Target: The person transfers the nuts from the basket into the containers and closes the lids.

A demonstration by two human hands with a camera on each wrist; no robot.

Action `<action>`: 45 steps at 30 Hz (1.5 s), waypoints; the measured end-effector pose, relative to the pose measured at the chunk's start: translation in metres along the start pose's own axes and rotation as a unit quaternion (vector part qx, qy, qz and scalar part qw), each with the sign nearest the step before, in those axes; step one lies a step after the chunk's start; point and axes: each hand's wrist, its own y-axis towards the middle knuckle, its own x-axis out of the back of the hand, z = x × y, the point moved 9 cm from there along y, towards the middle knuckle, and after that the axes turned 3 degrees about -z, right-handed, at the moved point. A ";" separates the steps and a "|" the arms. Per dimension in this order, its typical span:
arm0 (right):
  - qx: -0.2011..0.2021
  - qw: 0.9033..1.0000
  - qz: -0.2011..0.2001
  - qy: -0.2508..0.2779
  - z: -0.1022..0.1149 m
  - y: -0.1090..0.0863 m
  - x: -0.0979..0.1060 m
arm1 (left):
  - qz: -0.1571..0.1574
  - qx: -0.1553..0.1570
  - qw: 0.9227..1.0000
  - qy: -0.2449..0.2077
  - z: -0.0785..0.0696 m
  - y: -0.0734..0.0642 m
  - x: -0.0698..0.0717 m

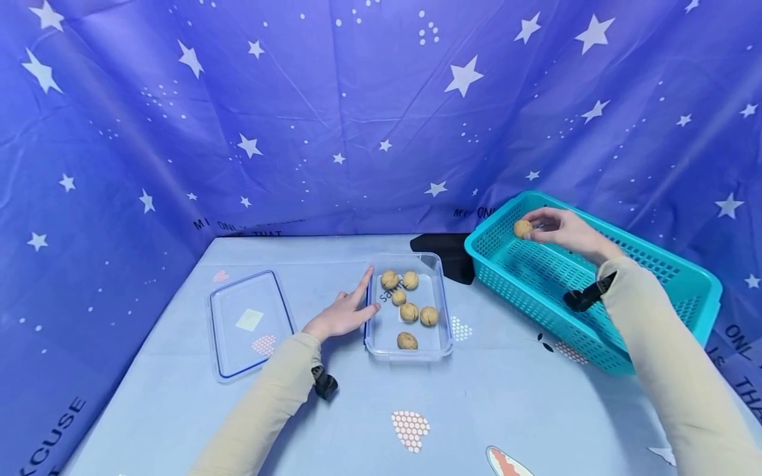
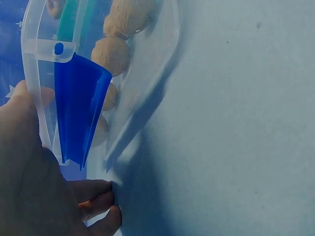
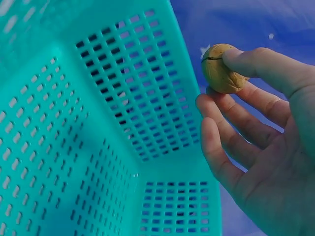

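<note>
My right hand (image 1: pixel 562 231) pinches a walnut (image 3: pixel 221 69) between thumb and fingertips, over the far left part of the turquoise basket (image 1: pixel 655 254). Its crack faces the right wrist camera. On the other side, my left hand (image 1: pixel 344 312) rests at the left wall of a clear plastic box (image 1: pixel 438 354), index finger stretched along the rim and thumb across it. Several walnuts (image 1: pixel 408 311) lie loose on the box's floor. A blue latch flap (image 2: pixel 81 108) hangs down beside the left hand in the left wrist view.
A clear lid (image 1: pixel 223 330) with a blue seal lies flat on the table at the left. The perforated basket stands angled at the right, overlapping a black patch (image 1: pixel 446 254). Behind the table (image 1: pixel 351 423) hangs a blue star-patterned curtain (image 1: pixel 357 119).
</note>
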 end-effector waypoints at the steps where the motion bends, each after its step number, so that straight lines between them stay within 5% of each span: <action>1: 0.002 1.000 0.001 -0.002 0.002 -0.002 -0.001 | -0.001 -0.002 1.000 -0.001 -0.001 0.000 0.000; 21: 0.094 0.994 0.063 0.003 0.055 -0.013 -0.059 | -0.031 -0.020 0.999 0.000 0.001 -0.001 0.004; 45: 0.171 0.976 0.127 0.049 0.091 -0.019 -0.144 | -0.001 -0.052 0.998 -0.029 0.000 0.001 0.008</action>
